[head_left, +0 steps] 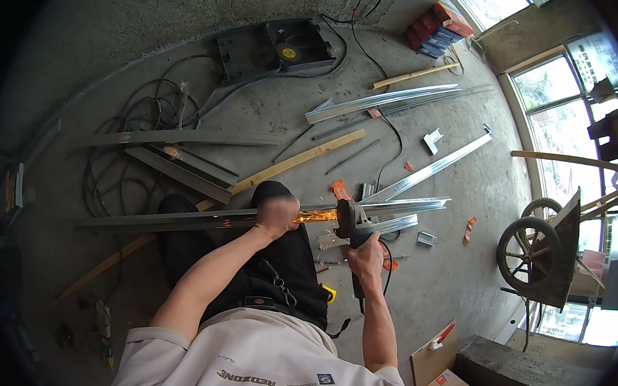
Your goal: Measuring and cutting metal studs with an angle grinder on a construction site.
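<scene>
Just left of the angle grinder (pixel 350 220), sparks (pixel 319 215) between, blurred left hand (pixel 277 216) grips metal channel (pixel 173 221), right hand (pixel 366 257) clasps grinder, which could kick toward left hand if channel shifts and binds it.

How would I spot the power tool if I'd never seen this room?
Find the black trousers near the picture's middle. Just right of them, the right hand grips the grinder. Unlike the silver metal strips nearby, it has a dark round head with orange sparks beside it.
</scene>
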{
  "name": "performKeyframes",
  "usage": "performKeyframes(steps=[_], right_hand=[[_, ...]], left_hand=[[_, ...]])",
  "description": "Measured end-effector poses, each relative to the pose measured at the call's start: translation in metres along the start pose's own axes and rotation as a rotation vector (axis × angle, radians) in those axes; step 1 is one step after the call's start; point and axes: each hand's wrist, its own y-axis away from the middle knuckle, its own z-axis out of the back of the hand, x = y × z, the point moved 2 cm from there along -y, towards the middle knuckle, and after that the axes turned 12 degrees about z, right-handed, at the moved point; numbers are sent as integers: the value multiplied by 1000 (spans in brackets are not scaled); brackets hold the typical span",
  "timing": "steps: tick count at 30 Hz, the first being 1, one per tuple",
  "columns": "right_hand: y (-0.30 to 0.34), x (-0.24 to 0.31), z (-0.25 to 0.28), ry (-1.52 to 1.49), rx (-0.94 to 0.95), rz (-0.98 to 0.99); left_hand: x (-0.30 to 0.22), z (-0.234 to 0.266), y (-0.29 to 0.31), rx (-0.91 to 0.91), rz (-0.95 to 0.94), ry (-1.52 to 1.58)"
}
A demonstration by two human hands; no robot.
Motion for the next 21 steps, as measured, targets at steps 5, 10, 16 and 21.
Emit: performKeyframes(steps=[5,10,16,21], right_hand=[[-2,4,0,-19,-6,-60],[-5,10,4,30,32,-20],[-7,1,0,26,-2,-30],[-8,8,5,43,30,-16]], left_hand=[[-3,2,0,-53,-39,-13],[2,-9,2,-155,-47,-46],[-5,-5,4,-142,-58,-51],[-4,4,6,-121,-39,-53]])
